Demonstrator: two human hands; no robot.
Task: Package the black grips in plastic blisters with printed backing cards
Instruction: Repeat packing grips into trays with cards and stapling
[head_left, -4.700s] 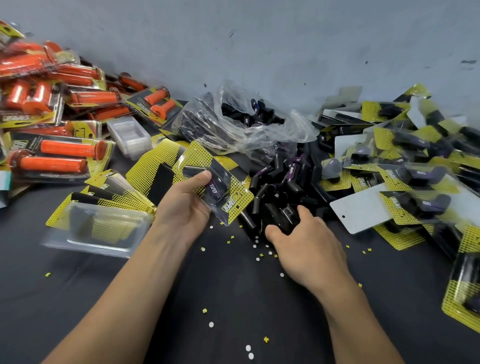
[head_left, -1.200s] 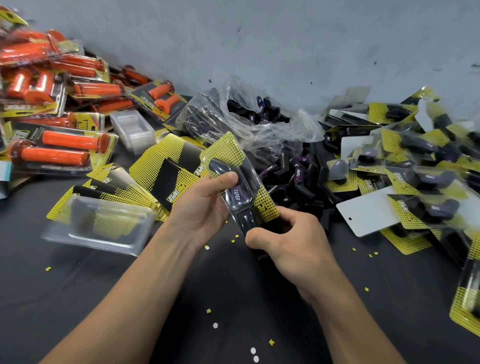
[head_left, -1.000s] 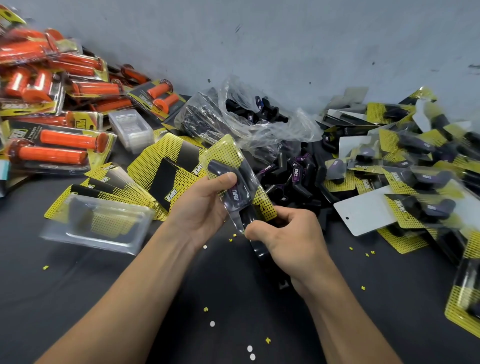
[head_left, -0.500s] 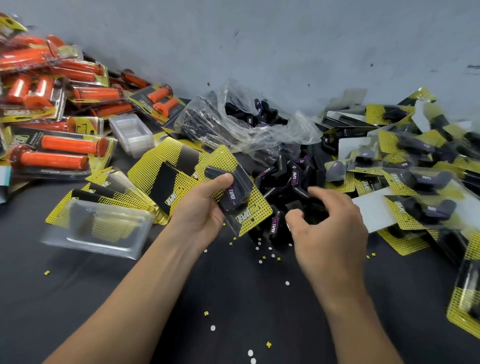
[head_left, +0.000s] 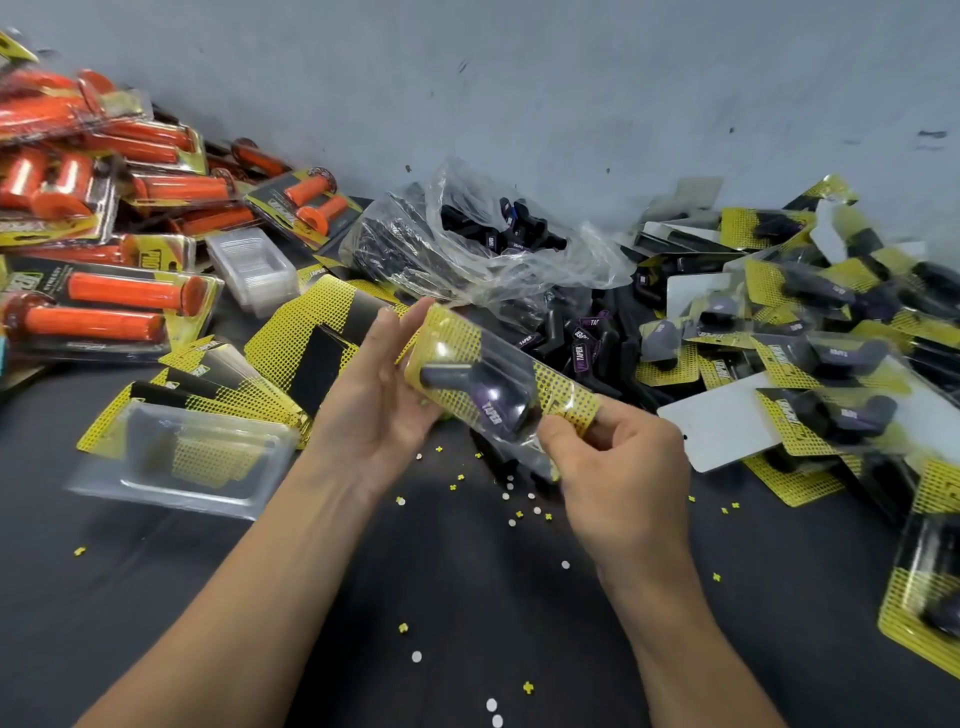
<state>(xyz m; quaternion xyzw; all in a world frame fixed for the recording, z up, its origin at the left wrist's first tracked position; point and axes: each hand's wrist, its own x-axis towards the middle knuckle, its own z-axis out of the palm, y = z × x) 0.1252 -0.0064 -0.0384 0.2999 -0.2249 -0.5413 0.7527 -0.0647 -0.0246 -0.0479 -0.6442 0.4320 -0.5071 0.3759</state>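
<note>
— Why does the person hold the blister pack (head_left: 488, 384) up off the table (head_left: 467, 597) instead of laying it flat?
— Probably to reach both ends at once. The left hand (head_left: 379, 410) props the far end, fingers almost straight and palm against the edge, while the right hand (head_left: 618, 478) pinches the near end between thumb and forefinger
— And the black grip (head_left: 467, 382)?
— It is inside the clear shell, lying across the yellow backing card (head_left: 452, 332) with its purple label facing the camera. The pinch looks meant to press shell and card together at that end. Whether it has closed cannot be told, since the plastic there is blurred
— Why work just there?
— Everything sits within reach. The loose black grips (head_left: 587, 343) lie just beyond the pack, empty blisters (head_left: 182, 462) and spare cards (head_left: 311, 338) are to the left, and finished packs (head_left: 831, 364) pile up on the right, so a done pack likely goes that way
</note>
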